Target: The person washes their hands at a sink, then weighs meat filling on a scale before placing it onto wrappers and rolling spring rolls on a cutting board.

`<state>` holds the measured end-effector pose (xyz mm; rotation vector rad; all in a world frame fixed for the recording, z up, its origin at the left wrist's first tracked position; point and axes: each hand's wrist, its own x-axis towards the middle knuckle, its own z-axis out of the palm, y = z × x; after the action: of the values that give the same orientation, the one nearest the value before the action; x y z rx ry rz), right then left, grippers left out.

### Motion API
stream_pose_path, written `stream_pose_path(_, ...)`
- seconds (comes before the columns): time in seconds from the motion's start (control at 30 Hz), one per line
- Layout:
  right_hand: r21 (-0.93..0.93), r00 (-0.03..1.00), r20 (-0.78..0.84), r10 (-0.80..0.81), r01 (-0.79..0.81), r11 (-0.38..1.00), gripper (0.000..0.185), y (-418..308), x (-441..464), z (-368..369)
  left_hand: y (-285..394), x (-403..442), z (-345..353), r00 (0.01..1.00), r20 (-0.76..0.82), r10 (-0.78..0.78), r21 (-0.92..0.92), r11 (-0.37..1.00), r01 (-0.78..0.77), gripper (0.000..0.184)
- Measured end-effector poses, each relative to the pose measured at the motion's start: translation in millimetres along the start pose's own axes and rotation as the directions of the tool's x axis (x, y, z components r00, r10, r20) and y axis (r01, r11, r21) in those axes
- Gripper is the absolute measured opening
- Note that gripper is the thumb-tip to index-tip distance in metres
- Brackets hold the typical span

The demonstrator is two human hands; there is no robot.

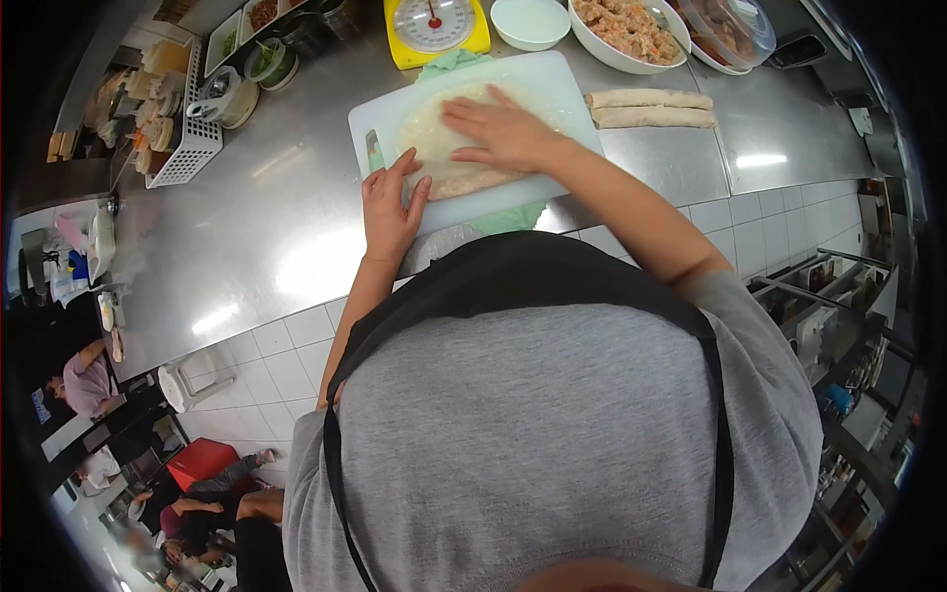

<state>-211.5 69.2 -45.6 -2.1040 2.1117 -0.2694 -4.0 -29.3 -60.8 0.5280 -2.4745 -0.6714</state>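
Observation:
A thin, pale, round wrapper sheet (419,123) lies spread on a white cutting board (564,84). Along its near side runs a strip of minced filling (473,184), partly covered by the sheet. My right hand (505,133) rests flat over the wrapper with its fingers spread, slightly blurred. At the wrapper's left edge, my left hand (393,209) has thumb and fingers apart, fingertips touching or just above the sheet by the filling's end. Right of the board, two finished-looking pale rolls (651,109) lie side by side on the steel counter.
Behind the board stand a yellow dial scale (437,35), a white bowl (531,25) and a large bowl of minced filling (631,35). Green cloth (508,219) shows under the board. A white basket (192,143) and a jug (229,99) stand left. Other people appear lower left.

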Motion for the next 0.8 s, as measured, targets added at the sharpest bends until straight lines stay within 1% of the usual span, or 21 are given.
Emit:
stream_pose_path(0.07,-0.025,1.0,-0.02,0.003,-0.003,1.0,0.065,-11,24,11,1,0,-1,1.0,0.001,0.004,0.001,1.0,-0.004,0.04)
stream_pose_path(0.13,-0.048,0.999,-0.037,0.001,-0.003,0.999,0.067,-7,32,15,0,0,0,1.0,0.0,0.007,0.004,1.0,-0.007,0.04)
stream_pose_path(0.2,-0.109,0.981,-0.013,0.191,-0.191,0.975,0.069,5,30,8,-1,0,-1,1.0,-0.006,0.007,0.012,1.0,-0.007,0.04)
stream_pose_path(0.23,-0.111,0.983,-0.013,0.185,-0.185,0.976,0.069,11,23,3,-2,0,-1,1.0,0.01,-0.002,-0.004,1.0,0.002,0.041)
stream_pose_path(0.3,-0.153,0.945,0.025,0.327,-0.319,0.935,0.067,25,1,-9,-2,-1,0,1.0,0.021,-0.018,-0.019,1.0,0.018,0.042)
stream_pose_path(0.33,-0.154,0.947,0.027,0.32,-0.312,0.938,0.067,28,-9,-16,-1,1,-1,0.998,-0.049,0.04,-0.011,0.999,-0.04,0.044)
stream_pose_path(0.37,-0.103,0.955,-0.058,0.291,-0.296,0.95,0.065,27,-22,-24,0,1,-2,0.989,-0.115,0.097,0.001,0.995,-0.097,0.046)
stream_pose_path(0.4,-0.053,0.953,-0.146,0.266,-0.276,0.96,0.063,26,-31,-28,3,1,-5,0.989,-0.116,0.093,0.003,0.996,-0.094,0.046)
stream_pose_path(0.43,0.022,0.93,-0.349,0.112,-0.111,0.994,0.051,27,-37,-25,9,3,-10,0.981,-0.148,0.124,0.011,0.992,-0.124,0.049)
stream_pose_path(0.47,0.021,0.931,-0.348,0.109,-0.108,0.994,0.051,20,-39,-31,15,4,-12,0.972,-0.178,0.152,0.018,0.988,-0.152,0.051)
stream_pose_path(0.5,0.129,0.984,-0.165,0.065,-0.044,0.991,0.046,8,-43,-41,19,6,-13,0.973,-0.177,0.151,0.018,0.989,-0.15,0.051)
stream_pose_path(0.53,0.245,1.0,0.016,-0.002,-0.002,0.97,0.042,-3,-45,-46,24,9,-13,0.981,-0.079,0.18,0.0,0.984,-0.18,0.053)
stream_pose_path(0.57,0.262,0.987,-0.137,-0.087,0.121,0.957,0.035,-10,-48,-31,28,11,-11,0.978,0.018,0.21,-0.022,0.978,-0.21,0.055)
stream_pose_path(0.6,0.262,0.987,-0.137,-0.084,0.118,0.958,0.035,-17,-47,-23,32,13,-9,0.977,0.019,0.212,-0.024,0.977,-0.211,0.055)
stream_pose_path(0.63,0.245,0.99,-0.128,-0.063,0.093,0.965,0.034,-24,-46,-16,36,16,-6,0.971,0.175,0.165,-0.076,0.985,-0.153,0.058)
stream_pose_path(0.67,0.229,0.992,-0.119,-0.044,0.07,0.971,0.032,-29,-46,-11,38,18,-3,0.937,0.328,0.12,-0.116,0.989,-0.086,0.06)
stream_pose_path(0.7,0.236,0.985,-0.171,-0.024,0.065,0.97,0.029,-30,-46,-9,36,18,4,0.947,0.281,0.156,-0.091,0.987,-0.135,0.058)
stream_pose_path(0.8,0.244,0.984,-0.175,0.018,0.026,0.969,0.026,-20,-56,-10,29,18,6,0.951,0.282,0.129,-0.136,0.986,-0.093,0.054)
